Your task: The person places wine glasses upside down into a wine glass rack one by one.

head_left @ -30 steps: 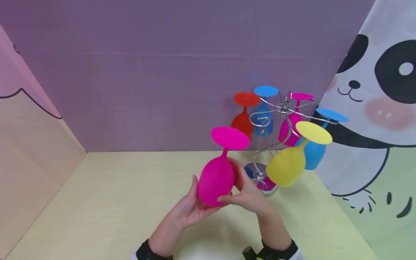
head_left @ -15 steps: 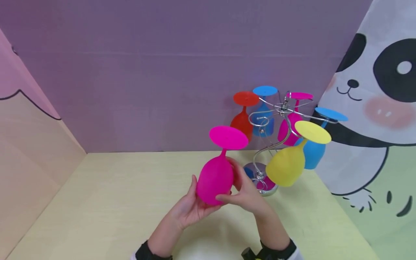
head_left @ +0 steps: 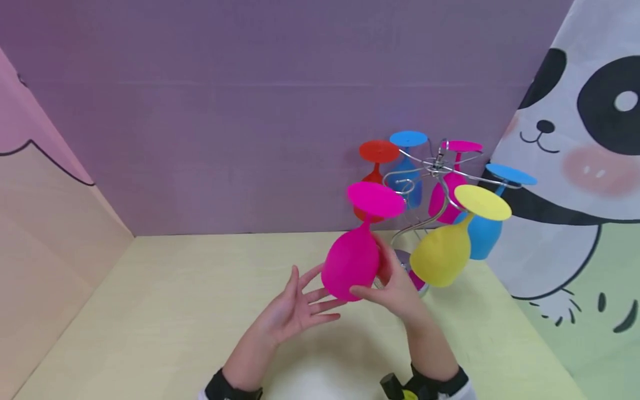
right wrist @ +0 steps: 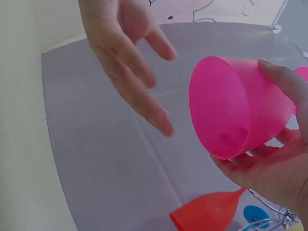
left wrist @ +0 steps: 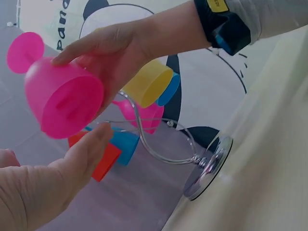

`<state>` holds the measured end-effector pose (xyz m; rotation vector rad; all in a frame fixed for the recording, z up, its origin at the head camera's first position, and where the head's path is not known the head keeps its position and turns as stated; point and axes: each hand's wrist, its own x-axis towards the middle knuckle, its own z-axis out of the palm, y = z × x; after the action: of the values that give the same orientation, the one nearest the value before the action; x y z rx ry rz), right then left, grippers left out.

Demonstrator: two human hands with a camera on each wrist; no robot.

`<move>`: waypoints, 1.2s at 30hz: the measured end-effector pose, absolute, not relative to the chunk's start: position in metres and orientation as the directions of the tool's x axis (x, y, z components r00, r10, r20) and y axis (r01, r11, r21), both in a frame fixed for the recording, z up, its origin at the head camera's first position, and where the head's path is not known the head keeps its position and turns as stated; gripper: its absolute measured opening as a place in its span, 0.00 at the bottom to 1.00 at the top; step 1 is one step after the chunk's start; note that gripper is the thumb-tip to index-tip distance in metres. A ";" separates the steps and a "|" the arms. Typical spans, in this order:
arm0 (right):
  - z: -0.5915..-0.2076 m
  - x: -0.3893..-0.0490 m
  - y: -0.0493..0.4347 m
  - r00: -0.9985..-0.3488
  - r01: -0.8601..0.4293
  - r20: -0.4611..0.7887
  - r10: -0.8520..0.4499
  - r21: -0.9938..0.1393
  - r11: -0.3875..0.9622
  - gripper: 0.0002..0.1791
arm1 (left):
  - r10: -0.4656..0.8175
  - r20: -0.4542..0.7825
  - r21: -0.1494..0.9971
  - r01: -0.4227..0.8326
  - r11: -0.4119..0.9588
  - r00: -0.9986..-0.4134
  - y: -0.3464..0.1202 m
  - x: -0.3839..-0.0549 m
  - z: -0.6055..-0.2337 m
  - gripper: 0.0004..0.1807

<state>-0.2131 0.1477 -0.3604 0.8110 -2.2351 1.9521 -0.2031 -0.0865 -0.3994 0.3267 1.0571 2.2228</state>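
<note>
A pink wine goblet point(head_left: 350, 264) is held upside down, its round foot on top. My right hand point(head_left: 397, 289) grips its bowl from the right side, thumb in front and fingers behind. In the right wrist view the goblet's point(right wrist: 269, 101) open mouth shows, with nothing inside but shadows. My left hand point(head_left: 295, 311) has its fingers spread, close beside the bowl's lower left; the right wrist view shows a gap between the left hand point(right wrist: 130, 57) and the goblet. Just beyond stands a silver wire goblet rack point(head_left: 437, 166), its base partly hidden behind my right hand.
On the rack hang upside-down goblets: red point(head_left: 378, 153), blue point(head_left: 407, 172), pink point(head_left: 452, 189), another blue point(head_left: 485, 236) and yellow point(head_left: 442, 255). A light wooden table point(head_left: 175, 311) lies below. Behind it rises a purple backdrop point(head_left: 225, 139), with a panda-printed panel point(head_left: 575, 166) on the right.
The pink goblet has moved right and up toward the rack in my right hand. My left hand has come off the bowl and its fingers have spread.
</note>
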 end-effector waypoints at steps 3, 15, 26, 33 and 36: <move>-0.356 -0.215 0.155 -0.879 -0.403 0.365 -0.305 -0.913 0.069 0.50 | 0.614 -0.030 0.783 -0.400 -0.476 -0.789 -0.095 -0.208 -0.400 0.39; -0.346 -0.221 0.171 -0.959 -0.280 0.265 -0.105 -0.943 0.182 0.54 | 0.099 0.031 0.991 0.017 -0.134 -0.995 -0.148 -0.227 -0.401 0.33; -0.331 -0.231 0.174 -0.993 -0.015 0.043 0.109 -0.969 0.245 0.58 | -0.141 0.373 0.698 0.177 0.694 -0.917 -0.204 -0.231 -0.411 0.39; -0.325 -0.237 0.172 -0.988 0.063 -0.029 0.155 -0.974 0.219 0.57 | -0.116 0.391 0.565 0.138 0.814 -0.913 -0.220 -0.232 -0.423 0.44; -0.324 -0.240 0.172 -0.987 0.075 -0.043 0.153 -0.975 0.211 0.58 | -0.112 0.379 0.541 0.122 0.832 -0.918 -0.223 -0.232 -0.428 0.45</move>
<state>-0.2401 0.1720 -0.3244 -0.2259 -2.3952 1.9212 -0.2324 -0.2235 -0.4279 0.0093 3.3894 1.0502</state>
